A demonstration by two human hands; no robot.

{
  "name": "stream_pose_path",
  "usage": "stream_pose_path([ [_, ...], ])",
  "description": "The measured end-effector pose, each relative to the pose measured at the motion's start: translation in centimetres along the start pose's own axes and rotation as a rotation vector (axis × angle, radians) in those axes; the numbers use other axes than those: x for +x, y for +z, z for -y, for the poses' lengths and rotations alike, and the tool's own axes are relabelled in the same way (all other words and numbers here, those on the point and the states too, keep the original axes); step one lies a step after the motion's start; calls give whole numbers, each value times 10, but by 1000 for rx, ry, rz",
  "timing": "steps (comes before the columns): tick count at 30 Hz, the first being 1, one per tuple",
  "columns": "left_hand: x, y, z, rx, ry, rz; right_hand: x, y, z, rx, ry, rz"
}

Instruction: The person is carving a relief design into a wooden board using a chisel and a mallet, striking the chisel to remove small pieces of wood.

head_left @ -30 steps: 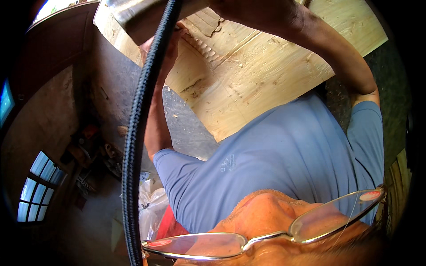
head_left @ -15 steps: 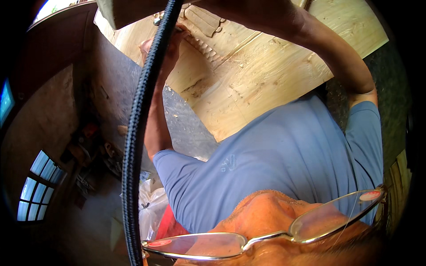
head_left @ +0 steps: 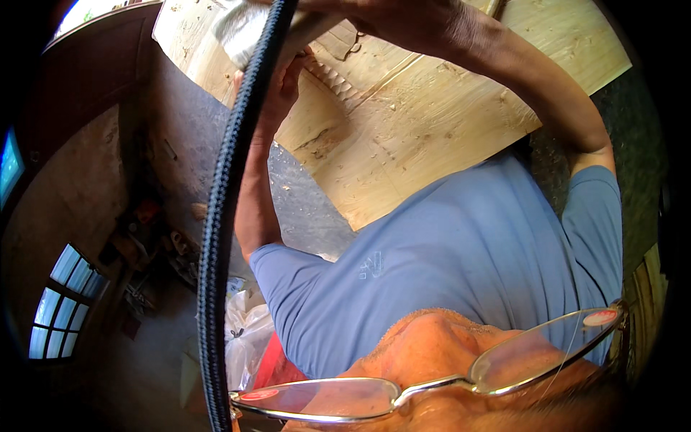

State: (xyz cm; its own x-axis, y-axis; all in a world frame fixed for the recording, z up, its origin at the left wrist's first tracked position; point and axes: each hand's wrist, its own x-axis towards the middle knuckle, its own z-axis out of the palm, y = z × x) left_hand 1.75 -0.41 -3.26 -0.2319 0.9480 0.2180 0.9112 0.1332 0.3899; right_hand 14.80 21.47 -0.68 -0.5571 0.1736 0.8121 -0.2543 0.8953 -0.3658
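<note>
Currently, both hands are up at the top of the view, over the wooden panel [head_left: 446,122]. Right hand [head_left: 403,21]: closed around a pale grey tool body [head_left: 245,32], grip looks firm; fingertips are cut off by the frame edge, so I log it as clamped on the tool, with some reserve. Left hand [head_left: 281,79]: fingers bent and pressed close under the same tool, against the carved, notched area of the panel; whether it grips anything or only steadies, I cannot tell.

A thick black braided cord [head_left: 216,237] runs down from the tool across the left of the view.

Handling judgement: tool appears rigid and moderately heavy, best held at its body with the second hand near the nose; the cord is stiff enough to tug sideways. Panel is a broad, light-coloured board, stiff, rough with chips, resting tilted over grey ground [head_left: 302,201].

Further out: blue shirt [head_left: 461,273], spectacles [head_left: 432,381] at the lower edge, a clear plastic bag [head_left: 245,338], clutter on the floor at left.
</note>
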Motion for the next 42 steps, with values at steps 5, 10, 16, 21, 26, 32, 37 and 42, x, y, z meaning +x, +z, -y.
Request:
stream_pose_path([
  [5,-4,4,-1,17,-30,-29,-5,-2,1,7,26,-39],
  [10,-16,-1,-15,308,54,-79,-6,0,-13,-306,-303,-34],
  [16,-13,10,-23,-714,-295,-935,6,-42,-7,-125,48,13],
  [21,-26,42,-43,-623,-482,-761,0,-36,-8,-42,46,49],
  [26,-36,57,-33,-608,-428,-683,-11,-27,-11,62,90,-9],
  [32,-33,57,-34,-519,-410,-606,-8,-33,-11,8,85,82],
  [37,-37,57,-33,-463,-393,-568,-11,-31,-11,27,90,73],
  [42,-34,57,-37,-417,-369,-593,-12,-22,-11,33,9,-17],
])
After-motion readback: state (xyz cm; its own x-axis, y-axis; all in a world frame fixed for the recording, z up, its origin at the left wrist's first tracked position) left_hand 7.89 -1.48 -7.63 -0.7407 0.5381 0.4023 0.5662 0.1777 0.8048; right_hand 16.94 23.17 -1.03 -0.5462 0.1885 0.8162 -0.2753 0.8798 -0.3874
